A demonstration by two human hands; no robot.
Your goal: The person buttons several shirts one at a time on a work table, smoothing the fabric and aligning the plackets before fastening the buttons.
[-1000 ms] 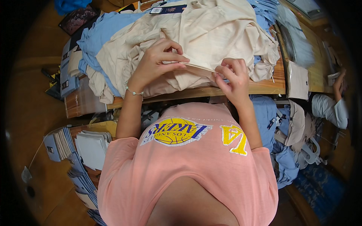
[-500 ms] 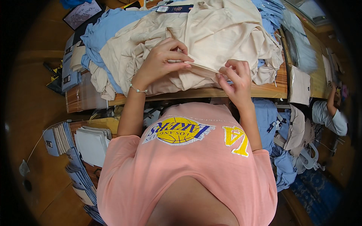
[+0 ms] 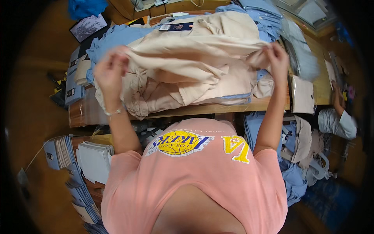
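Observation:
A cream garment (image 3: 183, 52) is stretched sideways between my two hands, its upper part lifted and creased above the table. My left hand (image 3: 112, 69), somewhat blurred, is closed on its left side. At the right, my right hand (image 3: 277, 59) pinches the garment's other side between thumb and fingers. A dark hang tag (image 3: 184, 26) with a white label lies on the cream cloth beyond my hands. More cream fabric sags in folds towards the near table edge, and a thin blue strip of cloth shows under it.
Blue garments (image 3: 117, 36) lie under the cream one at the left. Folded blue clothes (image 3: 259, 17) are piled at the far right, beside clear plastic bags (image 3: 298, 52). A packed cream garment (image 3: 302, 93) sits near the right edge. Another person's arm (image 3: 339, 105) shows farther right.
My hands have moved apart, from close together near the middle to the garment's two sides. The cream cloth is now spread wide and raised between them.

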